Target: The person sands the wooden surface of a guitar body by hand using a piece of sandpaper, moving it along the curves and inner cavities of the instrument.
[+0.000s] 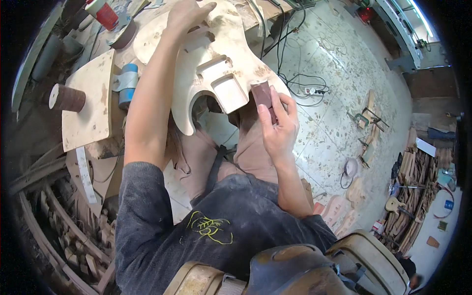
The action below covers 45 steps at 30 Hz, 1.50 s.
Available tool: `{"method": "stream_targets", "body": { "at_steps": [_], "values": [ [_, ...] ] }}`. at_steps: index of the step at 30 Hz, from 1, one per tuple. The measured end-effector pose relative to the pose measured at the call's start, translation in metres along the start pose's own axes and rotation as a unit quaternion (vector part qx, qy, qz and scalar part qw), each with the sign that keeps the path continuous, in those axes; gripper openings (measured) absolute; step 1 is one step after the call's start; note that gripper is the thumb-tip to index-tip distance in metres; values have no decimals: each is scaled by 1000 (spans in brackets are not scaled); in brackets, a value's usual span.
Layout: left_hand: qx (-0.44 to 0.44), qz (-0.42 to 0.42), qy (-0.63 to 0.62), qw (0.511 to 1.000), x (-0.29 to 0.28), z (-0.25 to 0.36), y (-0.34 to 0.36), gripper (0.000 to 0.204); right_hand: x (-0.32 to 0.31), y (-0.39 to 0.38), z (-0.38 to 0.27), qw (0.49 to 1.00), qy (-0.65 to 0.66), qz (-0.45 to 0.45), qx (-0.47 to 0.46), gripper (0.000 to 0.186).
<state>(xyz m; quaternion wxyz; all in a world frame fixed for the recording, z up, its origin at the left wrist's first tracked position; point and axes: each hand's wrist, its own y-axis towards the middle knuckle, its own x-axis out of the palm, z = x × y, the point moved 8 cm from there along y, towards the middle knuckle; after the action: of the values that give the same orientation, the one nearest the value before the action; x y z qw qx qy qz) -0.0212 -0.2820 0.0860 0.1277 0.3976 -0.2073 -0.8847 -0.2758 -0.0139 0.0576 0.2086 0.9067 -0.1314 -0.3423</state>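
A pale wooden guitar body (231, 54) with carved cavities lies angled over the bench edge, above my lap. My left hand (189, 14) grips its upper part at the top of the view, fingers curled onto the wood. My right hand (280, 120) holds a reddish-brown sanding block (260, 93) against the body's lower right horn. Left of my forearm are a pale board (83, 118), a reddish-brown cylinder (67, 98) and a blue cylinder (129, 81) with a pale band.
Cables (305, 78) and a power strip trail across the tiled floor (334, 123). Clamped wood strips (368, 128) lie to the right, beside stacked wood scraps (413, 187). Timber offcuts (64, 231) fill the lower left. A red-and-white bottle (103, 14) stands at upper left.
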Motion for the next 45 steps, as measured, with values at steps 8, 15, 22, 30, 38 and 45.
{"method": "stream_targets", "body": {
  "at_steps": [8,15,22,30,38,45],
  "values": [
    [94,273,317,903,33,-13,7,58,17,17,-18,994,-86,-35,-50,43],
    [-22,-99,227,969,47,-6,23,72,23,17,-13,992,-111,-58,-19,44],
    [9,-67,217,974,49,2,18,71,32,41,-25,993,-107,-48,-15,46],
    [9,-67,211,975,49,2,13,71,29,41,-29,986,-154,-53,-23,46],
    [11,-70,207,976,48,0,15,71,30,47,-28,988,-142,-50,-12,49],
    [13,-67,210,975,48,-2,19,71,30,50,-19,994,-91,-48,39,47]
  ]
}}
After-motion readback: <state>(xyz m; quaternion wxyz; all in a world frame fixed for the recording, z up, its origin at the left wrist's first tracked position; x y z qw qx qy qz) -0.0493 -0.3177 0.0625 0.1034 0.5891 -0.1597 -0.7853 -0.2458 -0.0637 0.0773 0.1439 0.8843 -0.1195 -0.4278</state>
